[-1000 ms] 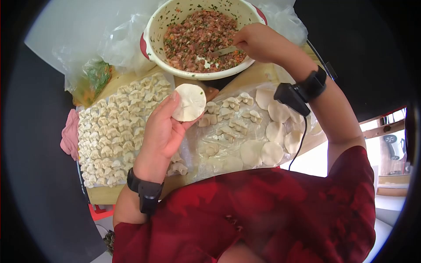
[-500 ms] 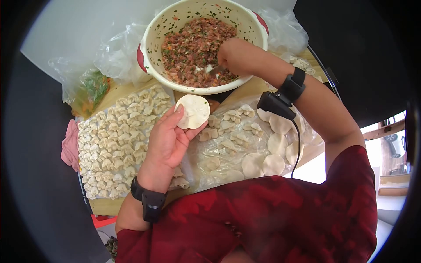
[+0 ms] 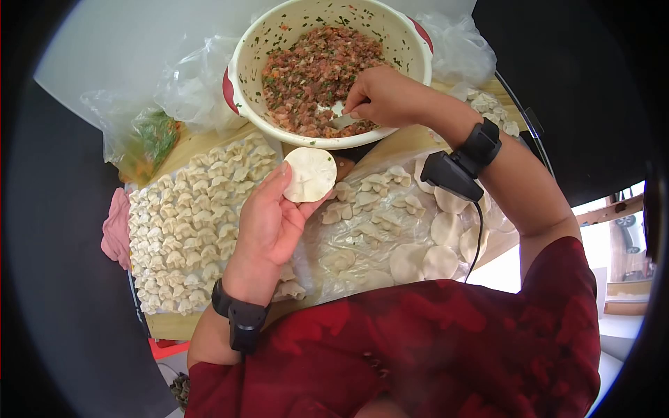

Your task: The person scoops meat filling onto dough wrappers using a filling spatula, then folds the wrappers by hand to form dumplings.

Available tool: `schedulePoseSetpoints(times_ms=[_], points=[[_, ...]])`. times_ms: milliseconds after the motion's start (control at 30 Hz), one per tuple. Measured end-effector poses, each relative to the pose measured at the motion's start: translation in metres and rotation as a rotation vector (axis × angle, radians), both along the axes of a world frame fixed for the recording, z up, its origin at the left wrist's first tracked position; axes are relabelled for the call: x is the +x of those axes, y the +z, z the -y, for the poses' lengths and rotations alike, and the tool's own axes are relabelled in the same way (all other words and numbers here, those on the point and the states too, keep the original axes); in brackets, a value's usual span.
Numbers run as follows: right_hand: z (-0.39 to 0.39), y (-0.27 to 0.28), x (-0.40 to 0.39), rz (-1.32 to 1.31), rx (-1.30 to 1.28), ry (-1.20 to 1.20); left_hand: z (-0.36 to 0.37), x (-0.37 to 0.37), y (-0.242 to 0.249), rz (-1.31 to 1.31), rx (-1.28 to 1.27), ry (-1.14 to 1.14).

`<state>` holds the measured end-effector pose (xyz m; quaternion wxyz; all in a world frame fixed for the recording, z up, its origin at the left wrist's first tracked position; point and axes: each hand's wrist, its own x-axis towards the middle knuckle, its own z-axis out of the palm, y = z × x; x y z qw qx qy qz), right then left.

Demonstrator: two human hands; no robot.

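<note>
A round dough wrapper (image 3: 311, 174) lies flat on the fingers of my left hand (image 3: 268, 223), with the thumb on its left edge. My right hand (image 3: 387, 96) is closed on the handle of a metal utensil (image 3: 341, 121), whose end touches the meat filling (image 3: 313, 73). The filling sits in a large cream bowl (image 3: 245, 94) with red handles. Below the bowl, on clear plastic, are several folded dumplings (image 3: 376, 182) and loose round wrappers (image 3: 440, 262).
Rows of dumplings (image 3: 198, 223) cover a tray at the left. Plastic bags stand beside the bowl, one with greens (image 3: 155, 136) inside. A pink cloth (image 3: 116, 226) hangs at the left edge. More dough pieces (image 3: 488, 108) lie at the back right.
My right hand has shifted slightly within the bowl and the utensil now shows more clearly beneath it. The whole view has shifted slightly. My left hand still holds the wrapper.
</note>
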<state>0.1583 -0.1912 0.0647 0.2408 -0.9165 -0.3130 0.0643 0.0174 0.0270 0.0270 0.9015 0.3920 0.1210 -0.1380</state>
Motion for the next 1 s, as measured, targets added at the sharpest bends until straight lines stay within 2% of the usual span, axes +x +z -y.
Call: schedulePoseSetpoints(times_ms=[233,500,833,933,1000], points=[[0.006,0.005,-0.008,0.027,0.035,0.028,0.002,0.001,0.003,-0.028,-0.042,0.03],[0.008,0.004,-0.003,-0.069,0.104,0.03,0.004,0.0,-0.004,-0.089,-0.004,0.117],[0.011,0.022,-0.034,-0.098,0.212,-0.002,0.001,0.011,0.005,-0.021,-0.057,0.129],[0.009,0.015,-0.058,0.209,0.367,0.099,-0.001,0.011,0.004,0.01,-0.102,0.103],[0.006,0.008,-0.075,0.282,0.327,0.114,-0.001,0.01,0.005,0.014,-0.098,0.092]])
